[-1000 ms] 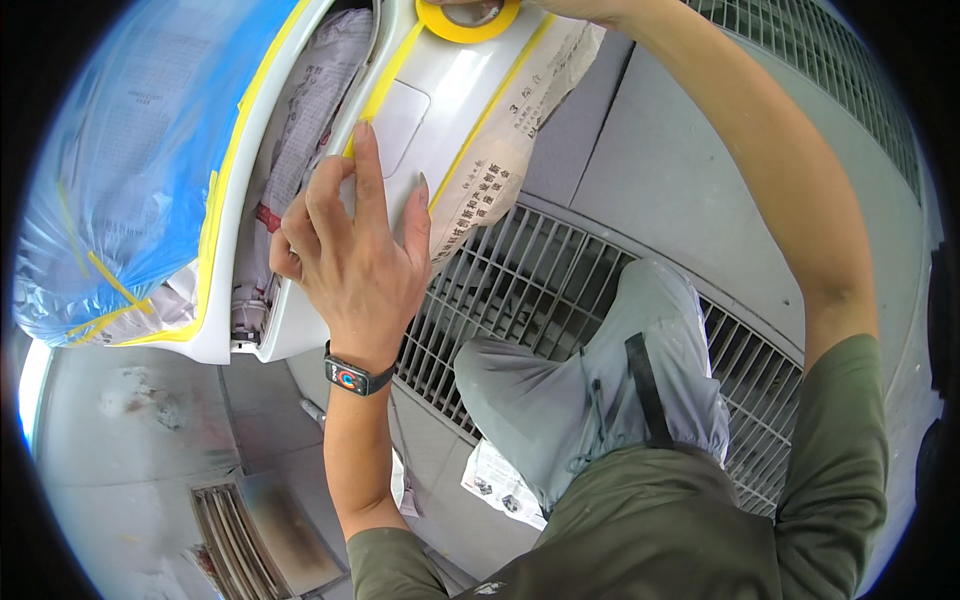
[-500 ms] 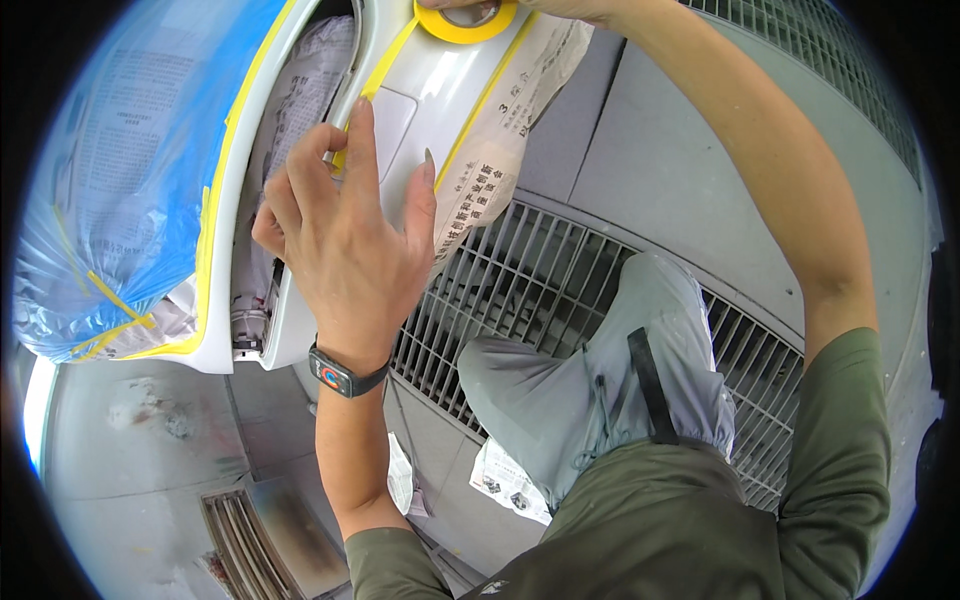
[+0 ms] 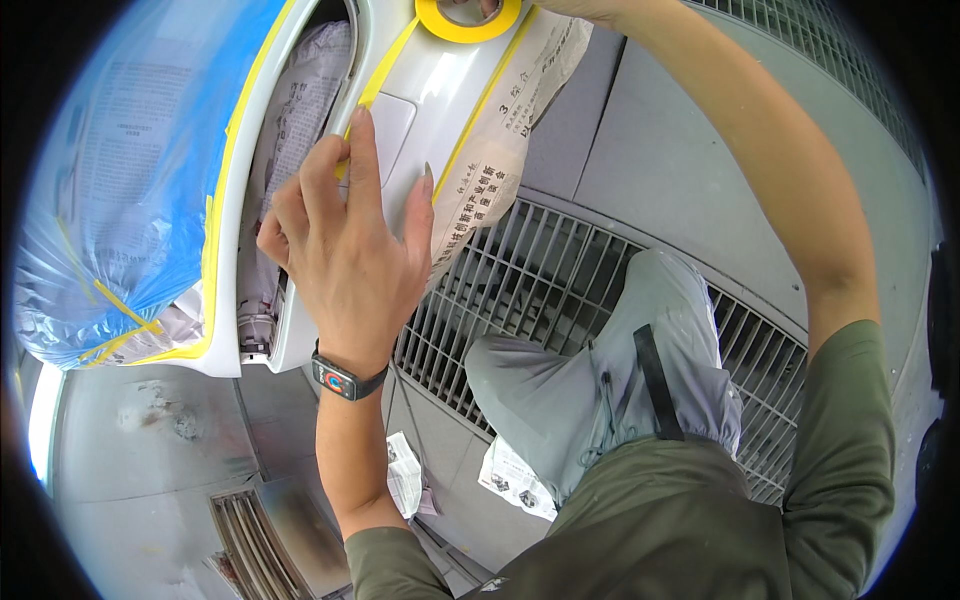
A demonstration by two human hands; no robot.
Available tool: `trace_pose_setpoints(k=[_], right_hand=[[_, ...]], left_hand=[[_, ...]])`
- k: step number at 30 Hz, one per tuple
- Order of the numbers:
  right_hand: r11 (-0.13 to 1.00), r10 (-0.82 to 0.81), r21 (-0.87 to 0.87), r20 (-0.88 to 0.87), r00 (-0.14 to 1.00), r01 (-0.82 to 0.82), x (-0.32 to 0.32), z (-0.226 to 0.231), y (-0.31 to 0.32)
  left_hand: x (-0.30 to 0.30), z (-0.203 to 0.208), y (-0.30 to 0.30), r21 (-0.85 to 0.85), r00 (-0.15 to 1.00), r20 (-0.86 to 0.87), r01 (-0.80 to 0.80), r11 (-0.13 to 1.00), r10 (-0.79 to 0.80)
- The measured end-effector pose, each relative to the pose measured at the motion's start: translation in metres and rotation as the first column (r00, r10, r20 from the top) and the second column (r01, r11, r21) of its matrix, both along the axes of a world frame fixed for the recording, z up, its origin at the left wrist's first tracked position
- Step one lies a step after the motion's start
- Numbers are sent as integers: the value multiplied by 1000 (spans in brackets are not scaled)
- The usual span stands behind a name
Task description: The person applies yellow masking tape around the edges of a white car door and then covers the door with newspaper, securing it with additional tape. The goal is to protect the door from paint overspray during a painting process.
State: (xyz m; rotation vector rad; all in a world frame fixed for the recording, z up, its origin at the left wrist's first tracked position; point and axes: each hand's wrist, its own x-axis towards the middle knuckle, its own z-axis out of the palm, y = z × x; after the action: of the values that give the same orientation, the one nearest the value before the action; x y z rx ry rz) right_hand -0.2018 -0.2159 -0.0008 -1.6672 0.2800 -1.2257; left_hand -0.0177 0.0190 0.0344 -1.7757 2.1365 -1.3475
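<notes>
A roll of yellow masking tape (image 3: 466,33) is in my right hand (image 3: 580,8), whose fingers reach into its core; the top edge cuts off part of the hand. From the roll a taut tape strip (image 3: 388,68) runs down to the edge of a white car body panel (image 3: 437,92). My left hand (image 3: 355,255), a watch on its wrist, presses its index fingertip on the strip's lower end, by a squarish cover outlined in the panel. Its thumb stands apart, and it grips nothing. Printed newspaper (image 3: 490,195) is taped along the panel's right side.
Blue plastic film (image 3: 130,190) edged with yellow tape covers the car at left. Crumpled newspaper (image 3: 305,105) fills the opening beside the panel. Below are a floor grating (image 3: 540,270), my bent leg (image 3: 650,310), paper sheets (image 3: 515,480) and a flat board (image 3: 300,530).
My left index fingertip sits slightly lower along the panel edge. The roll and strip hold nearly the same place, and the whole view has shifted a little.
</notes>
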Motion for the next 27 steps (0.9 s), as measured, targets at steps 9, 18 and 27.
trace_pose_setpoints(k=[9, 18, 27], right_hand=[[990, 66, 121, 79, 995, -75, -1, -19, 16], [935, 129, 306, 178, 975, -180, 7, -41, 52], [939, -2, 336, 211, 977, -71, 21, -66, 82]], left_hand=[[-7, 12, -8, 53, 999, 27, 17, 998, -19], [-9, 25, -9, 89, 983, 180, -38, 995, 21], [-8, 46, -16, 128, 961, 278, -17, 992, -19]])
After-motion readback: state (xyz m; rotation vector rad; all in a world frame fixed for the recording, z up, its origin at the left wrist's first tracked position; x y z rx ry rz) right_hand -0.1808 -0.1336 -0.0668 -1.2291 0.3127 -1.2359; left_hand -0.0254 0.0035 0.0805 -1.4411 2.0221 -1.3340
